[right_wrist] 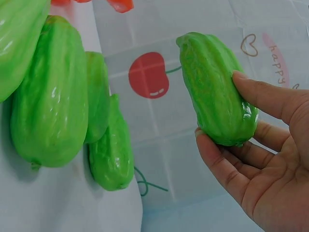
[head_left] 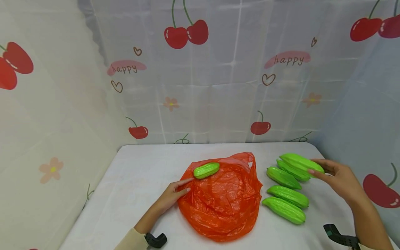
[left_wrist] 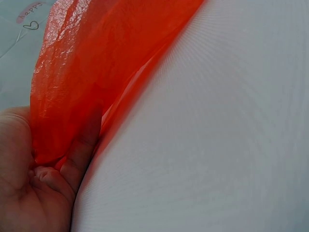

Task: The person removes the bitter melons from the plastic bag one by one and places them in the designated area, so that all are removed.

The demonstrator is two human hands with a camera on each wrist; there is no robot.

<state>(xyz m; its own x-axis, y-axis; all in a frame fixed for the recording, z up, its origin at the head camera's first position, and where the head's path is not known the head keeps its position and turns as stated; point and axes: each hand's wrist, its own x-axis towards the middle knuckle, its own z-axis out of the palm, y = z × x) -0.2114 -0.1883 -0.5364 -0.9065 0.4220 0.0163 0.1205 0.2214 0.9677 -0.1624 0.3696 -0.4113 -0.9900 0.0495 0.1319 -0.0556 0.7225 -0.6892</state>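
Note:
My right hand (head_left: 340,177) grips a green, ridged cucumber (head_left: 298,161) by its right end. In the right wrist view the thumb lies on one side of that cucumber and the fingers curl round the other, with the cucumber held up off the table. Several more cucumbers (head_left: 283,210) lie in a rough column below and beside it. At the table's middle, my left hand (head_left: 173,196) pinches the left edge of a red plastic bag (head_left: 223,205). A shorter cucumber (head_left: 206,170) sits at the upper left of the bag, close to the left fingertips.
The white table (head_left: 140,163) ends at a back edge against a hanging curtain (head_left: 218,76) printed with cherries. Similar sheets rise on the left and right sides. A bag handle (head_left: 251,160) spreads toward the back right.

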